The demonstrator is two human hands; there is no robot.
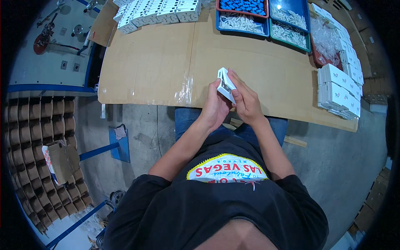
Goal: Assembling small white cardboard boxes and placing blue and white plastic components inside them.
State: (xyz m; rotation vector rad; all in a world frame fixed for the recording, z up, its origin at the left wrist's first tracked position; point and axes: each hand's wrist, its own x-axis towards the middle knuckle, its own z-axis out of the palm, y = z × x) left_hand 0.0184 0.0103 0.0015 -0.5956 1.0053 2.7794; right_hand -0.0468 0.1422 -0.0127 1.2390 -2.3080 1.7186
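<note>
A small white box [222,77] is between my two hands, above the near part of the cardboard-covered table. My left hand [214,105] grips it from the left and below, with the thumb along its side. From the right, my right hand [246,99] closes on the same box, fingers along its far side and thumb near its lower end. The box is tilted, and its near side looks partly unfolded, with something greyish inside that I cannot make out. My palms hide its lower end.
Stacked white boxes [160,13] stand at the far left of the table [150,62], more boxes [339,89] at the right edge. Trays at the back hold blue pieces [243,6] and white pieces [241,23]. Clear plastic bags [326,39] lie beside them. A divided cardboard rack [39,137] stands left.
</note>
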